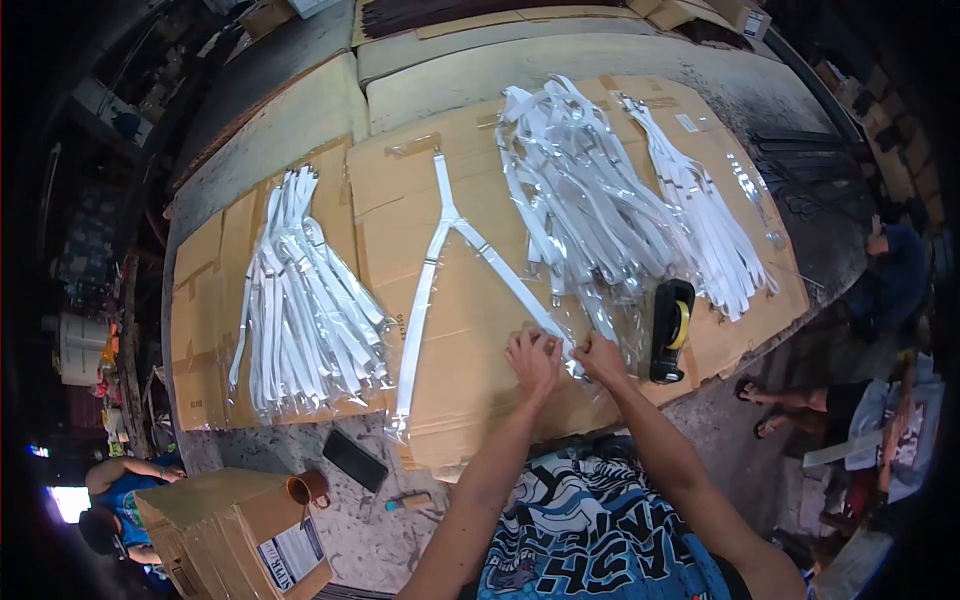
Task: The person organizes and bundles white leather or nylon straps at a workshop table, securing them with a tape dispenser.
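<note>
One pair of white Y-shaped suspenders (450, 215) lies spread on the cardboard in front of me, with clear plastic around its strap ends. My left hand (535, 362) is closed at the lower part of the right strap, fingers bent over it. Close beside it, my right hand (603, 360) pinches at the edge of the clear plastic sleeve near that strap's end; the fingertips partly hide what they grip. Just right of my hands stands a black tape dispenser (662, 350) with a yellow roll. Above it lies a heap of bagged white suspenders (580, 180).
Another bagged stack of suspenders (300, 310) is at left, and unbagged-looking ones (705, 215) are at right. A cardboard sheet (470, 400) covers the table. Nearby are a phone (355, 460), a mug (308, 489) and a cardboard box (220, 515). Other people are at both sides.
</note>
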Demonstrator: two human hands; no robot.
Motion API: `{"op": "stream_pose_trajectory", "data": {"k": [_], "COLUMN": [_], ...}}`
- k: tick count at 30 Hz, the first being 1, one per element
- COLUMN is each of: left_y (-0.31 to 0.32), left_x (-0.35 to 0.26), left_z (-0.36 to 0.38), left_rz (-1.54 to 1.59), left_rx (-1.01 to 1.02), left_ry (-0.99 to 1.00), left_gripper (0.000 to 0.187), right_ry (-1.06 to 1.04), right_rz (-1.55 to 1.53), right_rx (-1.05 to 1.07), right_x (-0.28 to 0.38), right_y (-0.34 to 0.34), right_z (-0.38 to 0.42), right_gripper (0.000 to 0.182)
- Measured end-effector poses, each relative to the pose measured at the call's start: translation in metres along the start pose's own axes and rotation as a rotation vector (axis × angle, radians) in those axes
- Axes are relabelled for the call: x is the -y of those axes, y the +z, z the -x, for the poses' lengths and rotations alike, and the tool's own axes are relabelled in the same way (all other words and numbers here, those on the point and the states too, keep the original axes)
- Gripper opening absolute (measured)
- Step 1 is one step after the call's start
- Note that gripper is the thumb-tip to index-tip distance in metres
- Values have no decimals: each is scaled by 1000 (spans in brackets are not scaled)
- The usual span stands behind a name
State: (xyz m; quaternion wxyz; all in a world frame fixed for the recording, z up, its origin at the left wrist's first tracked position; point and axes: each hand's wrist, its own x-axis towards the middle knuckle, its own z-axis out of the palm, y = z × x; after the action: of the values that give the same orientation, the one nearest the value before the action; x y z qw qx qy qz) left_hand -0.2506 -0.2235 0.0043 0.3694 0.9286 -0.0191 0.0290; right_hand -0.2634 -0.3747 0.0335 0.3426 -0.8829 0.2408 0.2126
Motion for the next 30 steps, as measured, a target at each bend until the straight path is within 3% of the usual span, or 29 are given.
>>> {"op": "stream_pose_trajectory", "data": {"k": [7,10,13,15,20,30], "left_y": [-36,-96,-160,-179,-183,-185], "left_x": [48,93,136,144,156,151], "left_z": [-49,-60,-37,-12,23,3], "left_rz": [-6,-121,-248,-283,-255,-217], "left_rx": [-179,-353,-234,-138,-150,-52], "left_ry": [-6,30,-67,-89,-50,-128], "left_gripper": [15,19,20,23,35,30], "right_ry": [6,-192,-274,-200,-70,-12], "right_rz": [16,117,184,185,37,46], "right_rx": [14,-195,-235,-257,-119,-72], "right_x": [25,13,-12,-12,-12,8], "right_y": [-15,-4,21,33,33,29], "right_z": [12,22,32,38,37,27], "right_gripper": [31,32,38,43,48,37]}}
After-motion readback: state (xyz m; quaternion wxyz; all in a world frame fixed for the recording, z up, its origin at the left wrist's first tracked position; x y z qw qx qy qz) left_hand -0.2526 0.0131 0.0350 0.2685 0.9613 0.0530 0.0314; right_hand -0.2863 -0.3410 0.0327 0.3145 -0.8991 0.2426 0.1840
